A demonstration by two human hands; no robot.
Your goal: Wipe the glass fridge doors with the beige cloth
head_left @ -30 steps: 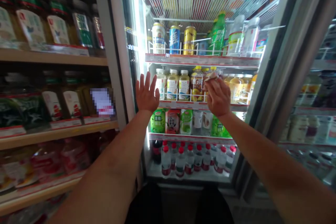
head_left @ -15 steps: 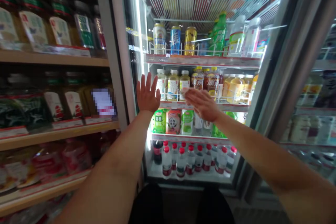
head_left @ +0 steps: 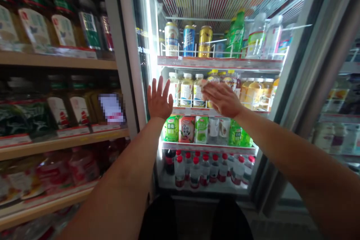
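Observation:
My left hand (head_left: 159,99) is spread flat, palm forward, at the left side of a lit drinks cooler's glass door, with nothing in it. To the right, my right hand (head_left: 223,97) is held before the same glass with its fingers pressed together. Something small and pale shows at its fingertips, too blurred to name. Behind the hands, bottles with white caps (head_left: 186,92) stand on a shelf (head_left: 194,111). Green and red packs (head_left: 186,129) line the shelf below.
Wooden shelves (head_left: 98,135) with bottles run along the left, bearing a small lit screen (head_left: 111,108). Cans (head_left: 189,40) and a green bottle (head_left: 237,33) stand higher in the cooler. Red-capped bottles (head_left: 195,172) fill its bottom. A metal door frame (head_left: 317,93) rises at the right.
My right hand has moved slightly up and to the right across the glass. My left hand has stayed nearly in place, fingers still spread.

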